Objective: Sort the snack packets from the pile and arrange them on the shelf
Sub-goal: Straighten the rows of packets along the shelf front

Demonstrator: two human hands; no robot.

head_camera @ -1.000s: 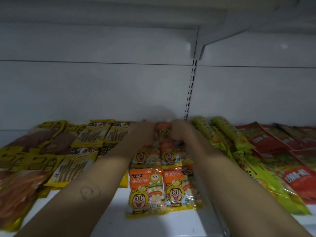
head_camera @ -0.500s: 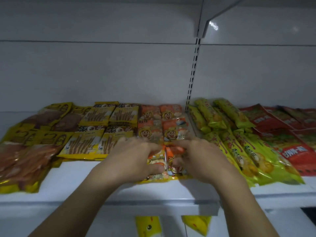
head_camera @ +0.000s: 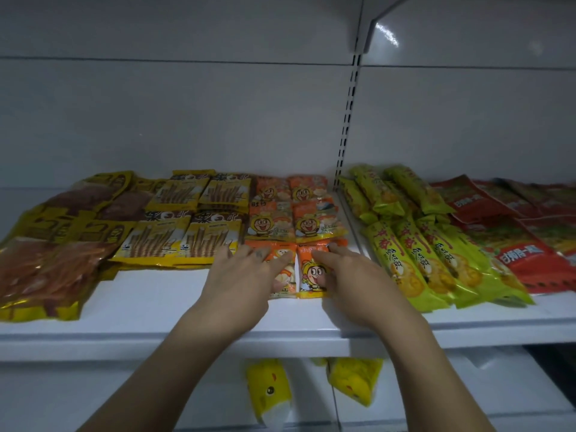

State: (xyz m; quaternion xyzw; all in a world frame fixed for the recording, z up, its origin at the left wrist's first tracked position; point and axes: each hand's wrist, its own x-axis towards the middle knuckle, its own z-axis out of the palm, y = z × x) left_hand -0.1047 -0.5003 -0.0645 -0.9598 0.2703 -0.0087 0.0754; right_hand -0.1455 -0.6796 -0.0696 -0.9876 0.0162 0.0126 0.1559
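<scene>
Orange snack packets with a cartoon face lie in two columns on the white shelf. My left hand rests flat on the front left orange packet, fingers straight. Fingers extended, my right hand presses the front right orange packet. More orange packets sit behind them toward the back wall.
Yellow stick-snack packets and brown-and-yellow packets lie to the left. Green tube packets and red packets lie to the right. A slotted upright divides the back panels. Yellow chick packets sit on the shelf below.
Both hands have drawn back from the rear of the orange columns to the front pair of packets. My view has pulled back and dropped, showing the shelf edge and the shelf below.
</scene>
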